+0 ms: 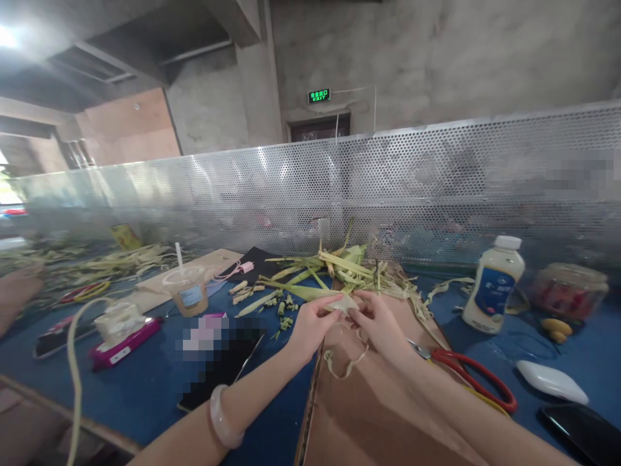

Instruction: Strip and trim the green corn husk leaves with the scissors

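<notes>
Overhead, green EXIT sign (319, 96); both hands (339, 320) pinch one pale leaf strip (345, 304).

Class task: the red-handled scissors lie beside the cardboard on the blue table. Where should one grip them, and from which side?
Probably by the red handle loops of the scissors, from the right: the loops lie open on the blue table, while the blades point under the right hand.

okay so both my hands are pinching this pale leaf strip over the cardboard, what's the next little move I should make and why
Probably fold or tuck the strip once more between your fingertips. The left hand and right hand both pinch the small pale folded piece above the cardboard sheet, and a loose tail of strip hangs curling below it, so there seems to be material left to work in.
</notes>
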### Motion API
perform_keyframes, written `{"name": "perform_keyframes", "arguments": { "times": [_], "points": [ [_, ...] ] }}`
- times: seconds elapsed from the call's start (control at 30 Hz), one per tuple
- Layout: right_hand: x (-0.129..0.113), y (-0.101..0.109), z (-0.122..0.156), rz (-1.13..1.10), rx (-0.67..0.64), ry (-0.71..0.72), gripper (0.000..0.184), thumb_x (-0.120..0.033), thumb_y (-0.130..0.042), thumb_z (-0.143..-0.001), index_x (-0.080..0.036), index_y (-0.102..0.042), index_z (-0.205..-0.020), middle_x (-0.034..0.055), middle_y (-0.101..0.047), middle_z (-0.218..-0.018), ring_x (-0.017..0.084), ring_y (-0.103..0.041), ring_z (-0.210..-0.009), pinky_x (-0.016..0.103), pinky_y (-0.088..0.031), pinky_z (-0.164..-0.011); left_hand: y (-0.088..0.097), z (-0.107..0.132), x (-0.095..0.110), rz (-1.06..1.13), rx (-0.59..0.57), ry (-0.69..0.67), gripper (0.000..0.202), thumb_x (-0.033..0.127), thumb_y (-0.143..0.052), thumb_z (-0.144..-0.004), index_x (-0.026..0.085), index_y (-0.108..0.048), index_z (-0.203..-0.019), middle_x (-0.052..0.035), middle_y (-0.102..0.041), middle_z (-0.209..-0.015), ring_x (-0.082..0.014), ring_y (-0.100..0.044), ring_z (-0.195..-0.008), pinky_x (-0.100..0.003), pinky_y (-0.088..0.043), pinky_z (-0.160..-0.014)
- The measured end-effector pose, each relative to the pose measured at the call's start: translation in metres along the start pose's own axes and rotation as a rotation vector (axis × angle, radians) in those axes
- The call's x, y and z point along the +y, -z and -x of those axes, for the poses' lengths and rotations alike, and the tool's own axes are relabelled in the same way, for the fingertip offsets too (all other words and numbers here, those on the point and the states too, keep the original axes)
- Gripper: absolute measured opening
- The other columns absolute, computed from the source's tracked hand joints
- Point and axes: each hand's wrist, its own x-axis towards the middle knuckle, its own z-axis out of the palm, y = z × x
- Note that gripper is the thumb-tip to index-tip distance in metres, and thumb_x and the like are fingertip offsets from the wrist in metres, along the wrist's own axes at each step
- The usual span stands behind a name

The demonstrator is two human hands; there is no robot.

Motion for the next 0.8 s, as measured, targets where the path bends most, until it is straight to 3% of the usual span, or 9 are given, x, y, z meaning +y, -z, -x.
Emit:
{"name": "perform_keyframes", "arguments": {
  "times": [0.17, 0.27, 0.37, 0.43, 0.47, 0.53, 0.63, 0.8],
  "points": [
    [-0.01, 0.008, 0.006, 0.045, -0.087, 0.103, 0.049, -0.031, -0.055, -0.07, -0.017, -0.04, -0.114, 0.0002, -0.06, -0.076, 0.017, -0.06, -0.068, 0.033, -0.05, -0.065, -0.004, 0.004, 0.005, 0.052, -0.023, 0.022, 0.041, 0.025, -0.065, -0.069, 0.02, -0.064, -0.11, -0.0059, -0.07, -0.097, -0.0191, -0.064, -0.083, -0.029, -0.049, -0.079],
    [-0.02, 0.031, 0.005, 0.313, -0.181, 0.154, 0.05, -0.029, -0.054, -0.073, -0.017, -0.04, -0.12, 0.0029, -0.063, -0.082, 0.018, -0.061, -0.071, 0.032, -0.048, -0.067, -0.004, 0.004, 0.009, 0.058, -0.03, 0.041, 0.043, 0.025, -0.065, -0.07, 0.02, -0.063, -0.113, -0.0047, -0.071, -0.09, -0.018, -0.064, -0.078, -0.028, -0.049, -0.074],
    [-0.029, 0.072, 0.004, 0.875, -0.275, 0.181, 0.02, -0.021, -0.052, -0.073, -0.019, -0.06, -0.092, 0.006, -0.065, -0.077, 0.02, -0.061, -0.07, 0.031, -0.044, -0.067, 0.001, 0.001, 0.011, 0.031, 0.013, 0.01, 0.044, 0.027, -0.064, -0.07, 0.021, -0.062, -0.114, -0.0035, -0.072, -0.088, -0.0178, -0.064, -0.079, -0.028, -0.048, -0.075],
    [-0.029, 0.104, 0.009, 1.186, -0.392, 0.059, 0.007, -0.017, -0.056, -0.067, -0.019, -0.062, -0.068, 0.006, -0.064, -0.068, 0.021, -0.061, -0.066, 0.029, -0.041, -0.061, 0.005, -0.002, 0.011, -0.002, 0.043, -0.016, 0.043, 0.029, -0.064, -0.071, 0.022, -0.062, -0.113, -0.0032, -0.072, -0.09, -0.0182, -0.064, -0.081, -0.028, -0.048, -0.077],
    [-0.026, 0.119, 0.014, 1.293, -0.485, -0.042, 0.003, -0.018, -0.059, -0.064, -0.019, -0.062, -0.064, 0.0063, -0.064, -0.066, 0.022, -0.061, -0.062, 0.029, -0.04, -0.057, 0.006, -0.003, 0.011, -0.013, 0.053, -0.024, 0.043, 0.029, -0.064, -0.07, 0.022, -0.063, -0.113, -0.0032, -0.071, -0.092, -0.0185, -0.063, -0.083, -0.029, -0.048, -0.078],
    [-0.015, 0.144, 0.026, 1.377, -0.451, -0.083, 0.015, -0.028, -0.064, -0.063, -0.017, -0.065, -0.073, 0.0086, -0.065, -0.075, 0.024, -0.061, -0.07, 0.029, -0.042, -0.06, 0.008, -0.005, 0.01, -0.02, 0.073, -0.031, 0.043, 0.029, -0.064, -0.07, 0.022, -0.063, -0.113, -0.0031, -0.071, -0.097, -0.0189, -0.063, -0.085, -0.029, -0.047, -0.08],
    [0.006, 0.163, 0.045, 1.494, -0.331, 0.045, 0.032, -0.042, -0.069, -0.061, -0.014, -0.067, -0.076, 0.0146, -0.063, -0.085, 0.03, -0.058, -0.082, 0.036, -0.044, -0.071, 0.008, -0.007, 0.009, -0.017, 0.107, -0.043, 0.043, 0.029, -0.065, -0.07, 0.022, -0.063, -0.112, -0.003, -0.069, -0.104, -0.0197, -0.063, -0.091, -0.03, -0.047, -0.084],
    [0.024, 0.156, 0.061, 1.555, -0.305, 0.1, 0.022, -0.03, -0.059, -0.072, -0.011, -0.067, -0.08, 0.0153, -0.065, -0.078, 0.029, -0.061, -0.074, 0.038, -0.044, -0.072, 0.006, -0.008, 0.007, -0.019, 0.12, -0.046, 0.041, 0.027, -0.065, -0.07, 0.022, -0.064, -0.111, -0.0027, -0.068, -0.105, -0.019, -0.062, -0.095, -0.03, -0.046, -0.088]
  ]
}}
